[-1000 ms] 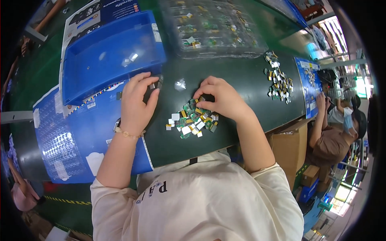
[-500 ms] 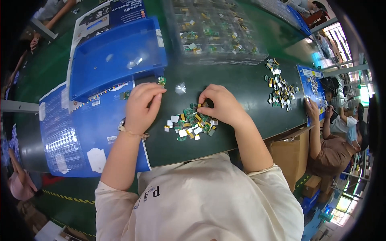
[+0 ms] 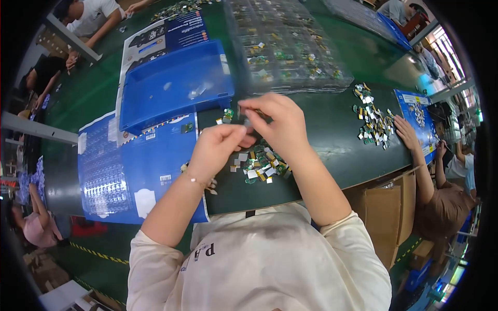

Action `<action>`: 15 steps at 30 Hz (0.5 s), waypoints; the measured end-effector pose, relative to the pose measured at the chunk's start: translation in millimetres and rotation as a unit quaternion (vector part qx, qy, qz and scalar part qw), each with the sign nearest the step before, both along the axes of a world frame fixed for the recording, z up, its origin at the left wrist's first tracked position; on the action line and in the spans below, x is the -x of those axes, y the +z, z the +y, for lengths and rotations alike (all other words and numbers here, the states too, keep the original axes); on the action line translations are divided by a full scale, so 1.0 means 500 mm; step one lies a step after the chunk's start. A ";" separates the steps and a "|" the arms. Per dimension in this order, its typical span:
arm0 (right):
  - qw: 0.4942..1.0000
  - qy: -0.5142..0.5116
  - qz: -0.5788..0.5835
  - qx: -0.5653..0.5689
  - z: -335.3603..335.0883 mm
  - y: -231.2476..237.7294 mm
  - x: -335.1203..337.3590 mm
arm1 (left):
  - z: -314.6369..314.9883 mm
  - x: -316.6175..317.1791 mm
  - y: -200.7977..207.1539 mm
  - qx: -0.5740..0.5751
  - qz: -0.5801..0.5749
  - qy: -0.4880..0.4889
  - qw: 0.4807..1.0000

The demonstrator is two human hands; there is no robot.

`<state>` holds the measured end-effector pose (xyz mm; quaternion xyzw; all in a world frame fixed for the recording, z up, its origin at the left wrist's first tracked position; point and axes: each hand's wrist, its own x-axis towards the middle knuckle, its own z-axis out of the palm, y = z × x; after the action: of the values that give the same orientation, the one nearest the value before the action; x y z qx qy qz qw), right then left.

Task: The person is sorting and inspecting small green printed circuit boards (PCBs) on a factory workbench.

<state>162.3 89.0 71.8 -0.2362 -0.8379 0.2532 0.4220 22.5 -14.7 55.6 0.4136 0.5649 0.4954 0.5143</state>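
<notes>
My left hand (image 3: 220,146) is closed in a pinch, thumb against forefinger, above the left edge of a pile of small green circuit boards (image 3: 264,161) with white and gold-coloured parts. Close beside it my right hand (image 3: 282,123) hangs over the far side of that pile, its fingertips pinched and smeared by motion. A small greyish thing shows between the two sets of fingertips; its kind is too blurred to tell. Just beyond them a green circuit board (image 3: 227,115) lies near the corner of the blue bin (image 3: 176,83). The right hand covers part of the pile.
Stacked clear trays (image 3: 290,46) of boards stand at the back. Another board pile (image 3: 374,120) lies to the right, near a co-worker's hand (image 3: 407,132). A clear blister sheet (image 3: 104,166) rests on blue printed card (image 3: 145,192) at left. One cardboard box (image 3: 384,212) stands below the table edge.
Both hands have come together, the left moving right and the right moving away from the pile. The clear crinkled piece on the table no longer shows. The whole view has shifted.
</notes>
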 end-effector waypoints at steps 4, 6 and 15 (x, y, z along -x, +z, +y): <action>0.990 -0.066 -0.003 -0.122 0.001 -0.009 0.059 | 0.005 0.006 0.003 -0.001 -0.089 0.098 0.991; 0.991 -0.040 -0.001 -0.125 0.000 -0.023 0.075 | 0.008 0.021 -0.011 -0.005 -0.108 0.115 0.987; 0.995 0.007 -0.034 -0.094 0.002 -0.039 0.055 | 0.042 0.039 -0.051 -0.081 -0.228 0.138 0.960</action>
<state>134.7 90.0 52.2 -0.1980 -0.8733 0.1680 0.4123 3.0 6.4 29.9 0.2475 0.4424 0.6868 0.5209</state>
